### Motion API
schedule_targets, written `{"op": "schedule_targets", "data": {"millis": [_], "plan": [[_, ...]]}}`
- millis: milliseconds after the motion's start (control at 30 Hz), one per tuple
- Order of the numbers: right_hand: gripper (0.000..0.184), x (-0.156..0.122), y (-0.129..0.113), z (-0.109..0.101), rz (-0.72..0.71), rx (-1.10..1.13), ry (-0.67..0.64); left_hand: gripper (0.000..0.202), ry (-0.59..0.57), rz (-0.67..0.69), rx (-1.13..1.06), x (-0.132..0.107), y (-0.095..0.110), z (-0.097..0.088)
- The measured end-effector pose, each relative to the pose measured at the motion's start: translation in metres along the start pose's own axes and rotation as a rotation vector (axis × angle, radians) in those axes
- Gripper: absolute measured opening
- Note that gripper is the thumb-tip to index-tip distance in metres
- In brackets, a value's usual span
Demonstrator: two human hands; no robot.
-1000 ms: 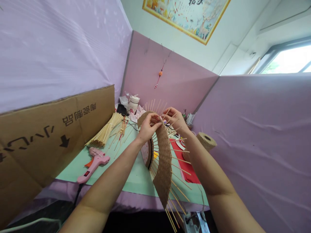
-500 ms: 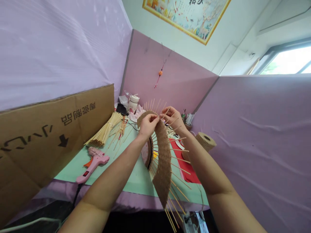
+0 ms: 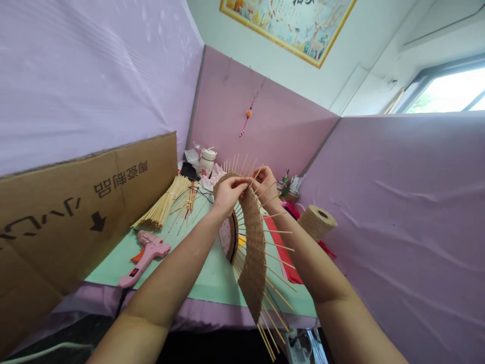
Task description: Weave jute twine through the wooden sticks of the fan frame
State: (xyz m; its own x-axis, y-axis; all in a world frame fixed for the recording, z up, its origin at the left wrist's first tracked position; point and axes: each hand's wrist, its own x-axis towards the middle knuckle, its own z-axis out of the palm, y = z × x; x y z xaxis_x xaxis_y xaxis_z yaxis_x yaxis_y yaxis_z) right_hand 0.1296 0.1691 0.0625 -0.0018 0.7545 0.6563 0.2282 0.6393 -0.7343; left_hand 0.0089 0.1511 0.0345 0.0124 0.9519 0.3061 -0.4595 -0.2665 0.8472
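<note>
I hold a round frame of radiating bamboo sticks with a band of woven jute twine (image 3: pixel 253 242) upright over the green table (image 3: pixel 212 278). My left hand (image 3: pixel 227 191) pinches the top of the woven band, fingers closed on it. Just right of it, among the bare stick ends, my right hand (image 3: pixel 265 183) has its fingers curled in a pinch at the weave's top edge; what they grip is too small to make out. A spool of jute twine (image 3: pixel 316 222) lies to the right, behind my right forearm.
A pink glue gun (image 3: pixel 146 255) lies at the table's front left, and a bundle of bamboo sticks (image 3: pixel 164 205) behind it. A brown cardboard sheet (image 3: pixel 76 202) leans on the left wall. Red paper (image 3: pixel 286 255) lies under my right arm. Small jars and clutter fill the back corner.
Both hands stay at the top of the weave, shifting slightly up and left. The right forearm has moved left, uncovering more of the twine spool.
</note>
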Motion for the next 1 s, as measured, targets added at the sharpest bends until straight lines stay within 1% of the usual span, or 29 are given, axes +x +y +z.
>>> {"op": "schedule_targets", "data": {"millis": [133,200,267,333,400,467,533,600,700,767,833,900,933,1000], "plan": [[0.048,-0.003,0.001,0.001,0.075,-0.001,0.025,0.016,-0.077,-0.145,-0.077,0.005,0.003,-0.005],[0.048,-0.003,0.001,0.001,0.127,0.011,0.025,0.020,-0.115,-0.173,-0.091,0.007,0.004,-0.008],[0.049,-0.003,0.003,0.001,0.194,0.026,0.013,0.024,-0.134,-0.171,-0.087,0.009,0.005,-0.009],[0.050,-0.002,0.006,0.001,0.273,0.039,-0.011,0.028,-0.121,-0.159,-0.078,0.010,0.005,-0.009],[0.051,-0.002,0.008,0.000,0.344,0.040,-0.036,0.032,-0.076,-0.142,-0.068,0.010,0.005,-0.008],[0.052,-0.002,0.008,-0.001,0.382,0.019,-0.037,0.034,-0.021,-0.121,-0.060,0.008,0.004,-0.005],[0.051,-0.003,0.005,-0.002,0.373,-0.044,0.001,0.036,0.020,-0.088,-0.058,0.006,0.003,-0.003],[0.049,-0.003,0.002,-0.003,0.342,-0.126,0.044,0.037,0.038,-0.056,-0.065,0.005,0.002,-0.002],[0.049,-0.005,-0.001,-0.003,0.308,-0.200,0.054,0.038,0.036,-0.067,-0.083,0.003,0.002,-0.001],[0.049,-0.006,0.000,-0.001,0.322,-0.177,0.028,0.037,0.037,-0.101,-0.093,0.003,0.002,-0.002],[0.051,-0.007,0.000,-0.001,0.369,-0.102,-0.001,0.034,0.032,-0.127,-0.099,0.002,0.003,-0.003],[0.052,-0.008,-0.002,-0.005,0.412,-0.019,-0.045,0.030,0.019,-0.122,-0.098,0.001,0.002,-0.005],[0.051,-0.008,-0.005,-0.009,0.418,0.000,-0.090,0.027,0.014,-0.101,-0.089,0.001,0.001,-0.006],[0.045,-0.008,-0.012,-0.022,0.381,-0.043,-0.228,0.021,0.029,-0.019,-0.045,0.002,-0.002,-0.008]]}}
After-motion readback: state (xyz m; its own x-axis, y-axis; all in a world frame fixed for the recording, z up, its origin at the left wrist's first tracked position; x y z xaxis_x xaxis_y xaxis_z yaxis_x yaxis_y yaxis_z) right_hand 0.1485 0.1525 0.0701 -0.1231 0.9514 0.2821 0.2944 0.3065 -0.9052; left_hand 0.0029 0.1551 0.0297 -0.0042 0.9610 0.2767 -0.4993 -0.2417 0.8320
